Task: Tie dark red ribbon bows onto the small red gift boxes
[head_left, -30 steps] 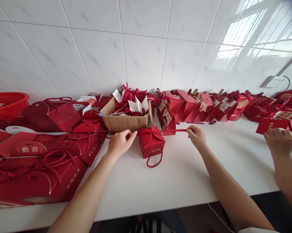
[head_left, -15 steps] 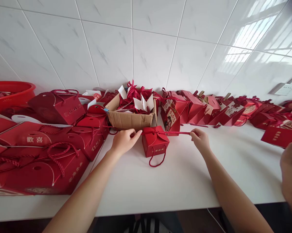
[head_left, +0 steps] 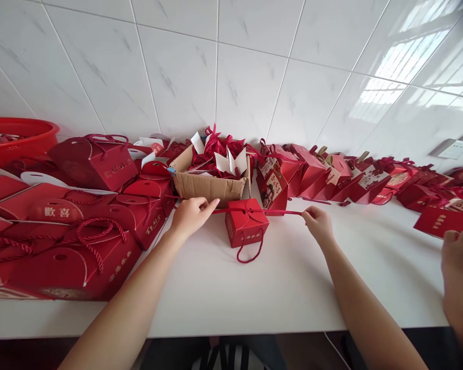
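Observation:
A small red gift box (head_left: 246,231) stands on the white table (head_left: 270,293) in front of me, its top folded shut and a twisted red cord handle (head_left: 250,260) hanging down its front. Across its top runs a red ribbon (head_left: 281,211), stretched nearly level to both sides. My left hand (head_left: 193,218) pinches the ribbon's left end, just left of the box. The right end is pinched between thumb and fingers of my right hand (head_left: 318,222), farther out from the box. Neither hand touches the box itself.
Behind the box sits a cardboard carton (head_left: 208,187) full of red ribbons and white cards. Larger red boxes (head_left: 69,257) crowd the left, near a red basin (head_left: 19,139). Finished-looking red boxes (head_left: 308,169) line the tiled wall. At far right, another person's hand (head_left: 460,257) is beside a red box (head_left: 443,221).
My left hand has moved a little left and up, drawing the ribbon out longer on that side. The loop of ribbon over the box top has flattened. My right hand stays nearly in place.

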`<state>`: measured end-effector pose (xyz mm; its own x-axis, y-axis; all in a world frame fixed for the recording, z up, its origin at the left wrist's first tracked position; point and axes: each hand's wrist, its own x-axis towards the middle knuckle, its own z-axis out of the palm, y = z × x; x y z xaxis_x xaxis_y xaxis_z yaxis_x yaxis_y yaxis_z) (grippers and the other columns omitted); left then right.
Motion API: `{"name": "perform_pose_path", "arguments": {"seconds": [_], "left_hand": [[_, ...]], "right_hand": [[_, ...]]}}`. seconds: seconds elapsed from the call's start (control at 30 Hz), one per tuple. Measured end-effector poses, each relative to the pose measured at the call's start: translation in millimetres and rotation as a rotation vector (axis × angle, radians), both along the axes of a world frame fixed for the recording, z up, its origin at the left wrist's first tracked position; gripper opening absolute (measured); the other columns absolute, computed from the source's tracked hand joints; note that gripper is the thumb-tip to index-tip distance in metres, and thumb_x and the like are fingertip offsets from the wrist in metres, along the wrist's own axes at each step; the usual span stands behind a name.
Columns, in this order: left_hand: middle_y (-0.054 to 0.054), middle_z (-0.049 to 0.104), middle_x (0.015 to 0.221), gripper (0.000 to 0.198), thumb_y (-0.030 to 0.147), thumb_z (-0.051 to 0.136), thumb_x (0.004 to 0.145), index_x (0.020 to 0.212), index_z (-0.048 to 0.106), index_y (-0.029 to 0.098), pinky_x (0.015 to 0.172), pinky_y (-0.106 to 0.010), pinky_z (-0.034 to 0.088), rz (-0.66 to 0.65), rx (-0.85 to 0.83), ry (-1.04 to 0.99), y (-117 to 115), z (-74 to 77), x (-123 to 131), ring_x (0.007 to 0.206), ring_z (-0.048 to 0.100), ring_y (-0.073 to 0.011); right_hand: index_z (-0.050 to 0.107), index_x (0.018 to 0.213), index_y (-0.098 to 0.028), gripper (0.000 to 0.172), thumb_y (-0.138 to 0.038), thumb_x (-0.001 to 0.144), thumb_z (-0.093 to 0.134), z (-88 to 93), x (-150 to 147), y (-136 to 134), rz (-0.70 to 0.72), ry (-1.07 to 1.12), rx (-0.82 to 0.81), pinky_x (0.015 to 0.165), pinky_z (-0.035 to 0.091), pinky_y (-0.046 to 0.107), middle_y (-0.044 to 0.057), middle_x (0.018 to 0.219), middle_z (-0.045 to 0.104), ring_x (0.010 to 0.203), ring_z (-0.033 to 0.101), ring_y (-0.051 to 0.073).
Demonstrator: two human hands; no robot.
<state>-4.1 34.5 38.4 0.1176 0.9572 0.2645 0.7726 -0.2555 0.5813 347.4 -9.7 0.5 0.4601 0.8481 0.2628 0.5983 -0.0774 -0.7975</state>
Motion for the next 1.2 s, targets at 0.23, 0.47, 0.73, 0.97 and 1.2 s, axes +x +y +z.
{"name": "perform_pose_path", "arguments": {"seconds": [0.23,0.47,0.73,0.97,1.2], "left_hand": [[0.0,0.052,0.053,0.044,0.058,0.053,0.077,0.057,0.055,0.019,0.052,-0.026,0.026,-0.031,-0.01,0.001,4,-0.3,-5,0.054,0.045,-0.0139],[0.0,0.052,0.05,0.043,0.057,0.054,0.076,0.056,0.058,0.019,0.049,-0.026,0.024,-0.038,-0.05,-0.001,3,1.1,-4,0.051,0.044,-0.014],[-0.002,0.067,0.065,0.023,0.036,0.058,0.075,0.083,0.072,0.021,0.052,-0.026,0.037,-0.131,-0.042,-0.042,5,-8.9,-6,0.058,0.058,-0.0179],[-0.009,0.067,0.108,0.021,0.026,0.049,0.085,0.099,0.064,0.02,0.092,-0.033,0.048,-0.224,0.242,-0.225,-6,-14.6,19,0.105,0.061,-0.0211],[-0.008,0.062,0.128,0.026,0.03,0.06,0.085,0.11,0.065,0.022,0.111,-0.045,0.039,-0.565,0.291,-0.238,-36,-17.5,49,0.133,0.043,-0.0261]], "right_hand": [[0.053,0.057,-0.019,0.015,-0.032,0.064,0.05,2.3,3,0,-0.043,-0.026,-0.005,0.044,0.034,0.025,0.0,0.049,0.049,0.048,0.043,0.014],[0.053,0.058,-0.018,0.015,-0.032,0.065,0.05,3.4,6,0,-0.061,-0.04,0.018,0.044,0.033,0.025,-0.001,0.049,0.048,0.047,0.041,0.013],[0.061,0.063,-0.018,0.016,-0.034,0.065,0.057,1.2,6,0,0.032,-0.142,0.044,0.051,0.039,0.027,0.002,0.059,0.057,0.053,0.049,0.015],[0.065,0.081,-0.019,0.022,-0.04,0.079,0.056,5.0,-23,-8,0.196,-0.189,0.191,0.07,0.046,0.034,0.007,0.088,0.065,0.077,0.058,0.02],[0.065,0.101,-0.02,0.033,-0.047,0.088,0.052,5.1,-63,-18,0.489,-0.033,0.135,0.085,0.048,0.036,0.009,0.103,0.065,0.091,0.061,0.021]]}}
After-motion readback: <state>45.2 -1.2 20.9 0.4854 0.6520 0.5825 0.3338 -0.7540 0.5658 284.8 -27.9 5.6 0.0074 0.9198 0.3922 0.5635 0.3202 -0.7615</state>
